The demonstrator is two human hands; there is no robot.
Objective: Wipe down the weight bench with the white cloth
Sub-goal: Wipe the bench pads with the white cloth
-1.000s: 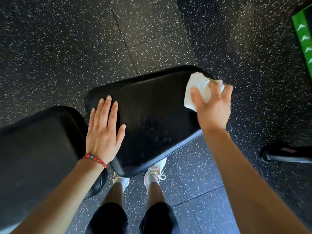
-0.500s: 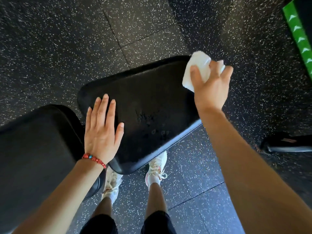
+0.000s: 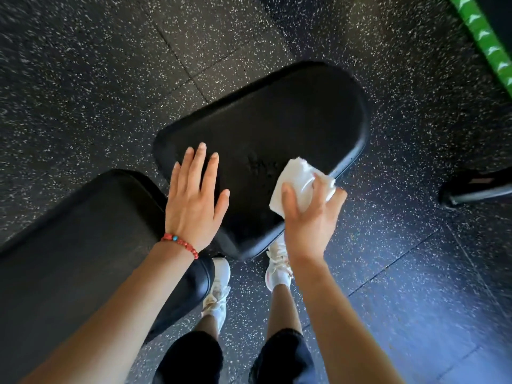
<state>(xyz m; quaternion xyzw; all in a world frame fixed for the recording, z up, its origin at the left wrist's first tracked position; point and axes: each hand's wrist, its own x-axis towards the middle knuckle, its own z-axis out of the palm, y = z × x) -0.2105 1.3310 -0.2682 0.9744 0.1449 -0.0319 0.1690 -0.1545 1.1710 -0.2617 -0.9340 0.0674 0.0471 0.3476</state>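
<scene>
The weight bench has two black pads: a seat pad (image 3: pixel 291 126) in the middle and a longer back pad (image 3: pixel 77 245) at the lower left. My left hand (image 3: pixel 194 198) lies flat, fingers spread, on the near left end of the seat pad; a red bead bracelet is on its wrist. My right hand (image 3: pixel 307 217) grips a crumpled white cloth (image 3: pixel 296 181) and presses it on the seat pad's near right edge. A few wet marks show on the pad just left of the cloth.
Black rubber floor tiles with white flecks surround the bench. My legs and white shoes (image 3: pixel 277 267) stand under the near edge of the seat pad. A green strip with white arrows (image 3: pixel 487 42) lies at the top right. A black bench foot (image 3: pixel 476 187) sticks in at the right.
My right hand has swept the cloth from the far right corner of the seat pad back along its right edge toward me. My left hand has stayed flat on the pad.
</scene>
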